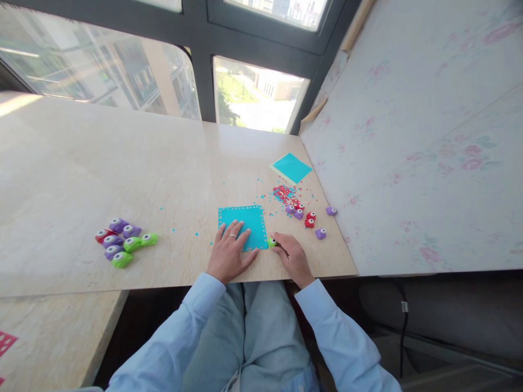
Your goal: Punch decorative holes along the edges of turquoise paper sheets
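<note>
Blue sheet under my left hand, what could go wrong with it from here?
The blue sheet might slip if the left hand, spread on it, eases off, so the green punch in the right hand could cut crookedly. Holes already line the top and right edges, so another might overlap one and weaken the rim. The loose paper bits could scatter if brushed.

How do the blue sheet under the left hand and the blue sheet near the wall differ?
The near sheet has holes along its edges; the far sheet shows none. The near sheet lies under the left hand; no hand touches the far sheet. The near sheet sits roughly square to the table; the far sheet lies cornerwise. Both are blue and four-sided.
</note>
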`<state>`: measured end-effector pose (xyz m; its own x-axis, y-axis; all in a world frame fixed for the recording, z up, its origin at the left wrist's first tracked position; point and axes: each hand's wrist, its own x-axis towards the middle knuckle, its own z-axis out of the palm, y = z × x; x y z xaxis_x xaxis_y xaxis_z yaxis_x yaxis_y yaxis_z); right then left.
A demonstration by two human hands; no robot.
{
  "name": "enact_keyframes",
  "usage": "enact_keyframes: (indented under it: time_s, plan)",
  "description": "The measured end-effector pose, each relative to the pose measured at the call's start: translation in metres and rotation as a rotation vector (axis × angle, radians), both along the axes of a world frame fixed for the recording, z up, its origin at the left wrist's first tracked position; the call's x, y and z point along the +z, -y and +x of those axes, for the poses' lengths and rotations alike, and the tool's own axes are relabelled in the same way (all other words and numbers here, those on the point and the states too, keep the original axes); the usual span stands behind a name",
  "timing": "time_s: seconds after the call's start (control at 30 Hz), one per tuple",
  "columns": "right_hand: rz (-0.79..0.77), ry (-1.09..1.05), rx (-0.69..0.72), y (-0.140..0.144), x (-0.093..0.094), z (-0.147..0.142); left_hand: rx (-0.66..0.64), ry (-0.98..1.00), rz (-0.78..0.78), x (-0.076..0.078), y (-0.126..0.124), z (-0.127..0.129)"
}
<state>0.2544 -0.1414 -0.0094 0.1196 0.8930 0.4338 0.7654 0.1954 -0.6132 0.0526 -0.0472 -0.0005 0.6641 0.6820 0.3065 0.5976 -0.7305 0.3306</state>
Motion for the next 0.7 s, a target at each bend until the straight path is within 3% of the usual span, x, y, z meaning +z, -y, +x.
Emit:
enact_keyframes:
  time_s: [0.23,0.7]
  plan:
    - [-0.012,0.043,0.024,-0.0025,0.0019,-0.0012,0.007,0.028,-0.009,-0.0009,0.0001,0.0009]
    - [-0.011,0.053,-0.060,0.0003,0.0043,-0.0077,0.036,0.018,-0.007,-0.0012,0.0016,0.0023]
